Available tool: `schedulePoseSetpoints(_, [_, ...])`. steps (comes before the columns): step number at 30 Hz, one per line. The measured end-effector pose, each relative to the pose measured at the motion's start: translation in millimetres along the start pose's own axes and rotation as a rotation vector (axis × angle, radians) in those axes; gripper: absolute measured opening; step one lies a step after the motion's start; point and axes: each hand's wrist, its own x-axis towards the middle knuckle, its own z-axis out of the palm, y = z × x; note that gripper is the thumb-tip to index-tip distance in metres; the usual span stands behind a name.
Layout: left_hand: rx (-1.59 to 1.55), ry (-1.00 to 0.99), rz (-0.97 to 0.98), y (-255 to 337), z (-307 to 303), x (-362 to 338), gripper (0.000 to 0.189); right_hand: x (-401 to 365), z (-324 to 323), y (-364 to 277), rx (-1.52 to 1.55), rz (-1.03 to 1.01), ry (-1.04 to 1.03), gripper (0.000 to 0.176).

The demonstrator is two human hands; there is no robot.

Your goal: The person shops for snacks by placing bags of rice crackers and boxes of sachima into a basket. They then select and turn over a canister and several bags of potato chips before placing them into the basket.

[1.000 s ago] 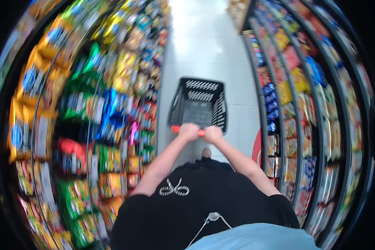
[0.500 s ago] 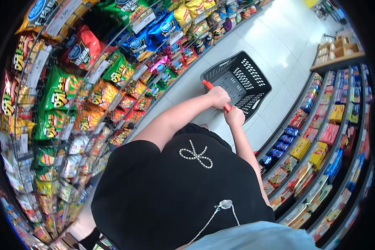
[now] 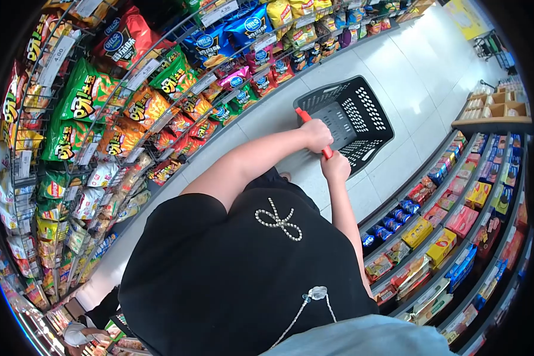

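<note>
A dark grey perforated shopping basket (image 3: 376, 107) is in front of me in the aisle, and nothing shows inside it. Its red handle (image 3: 303, 114) points back toward me. My left hand (image 3: 318, 135) is wrapped round the handle's middle. Close beside it, my right hand (image 3: 336, 167) grips the nearer right end. A short piece of red shows between the two hands. Fingers of both hands are closed, and their undersides are hidden. Whether the basket has wheels cannot be seen.
Racks of bagged snacks, among them a green bag (image 3: 88, 92), line the left side. Shelves of boxed goods, with a yellow box (image 3: 442, 247), run along the right. A wooden display (image 3: 497, 105) stands at the far right. Pale floor tiles (image 3: 397, 65) lie between. Another person (image 3: 80, 333) is at lower left.
The basket and both hands sit slightly farther right in view, still joined at the handle. The shelves have shifted and turned a little in view. A person has come into view at lower left.
</note>
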Motion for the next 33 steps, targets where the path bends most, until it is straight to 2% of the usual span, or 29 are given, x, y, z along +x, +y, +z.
schedulePoseSetpoints(15, [-0.013,0.043,0.031,2.6,13.7,-12.5,0.014,-11.1,7.3,-1.0,0.009,-0.037,-0.025,0.023])
schedulePoseSetpoints(26, [-0.056,-0.108,0.019,0.8,-12.9,5.4,0.015,3.0,5.5,10.9,0.067,-0.003,-0.04,0.021])
schedulePoseSetpoints(28, [-0.017,-0.165,0.051,-1.8,-9.7,14.5,0.016,1.7,-8.7,10.0,0.108,-0.002,-0.058,0.019])
schedulePoseSetpoints(30, [-0.024,-0.093,0.098,0.3,-15.6,13.2,0.016,-4.3,-6.3,10.9,0.14,0.012,-0.043,0.018])
schedulePoseSetpoints(33, [-0.061,-0.093,0.153,-3.6,-21.0,13.8,0.017,0.3,-1.7,15.4,0.184,-0.009,0.01,0.018])
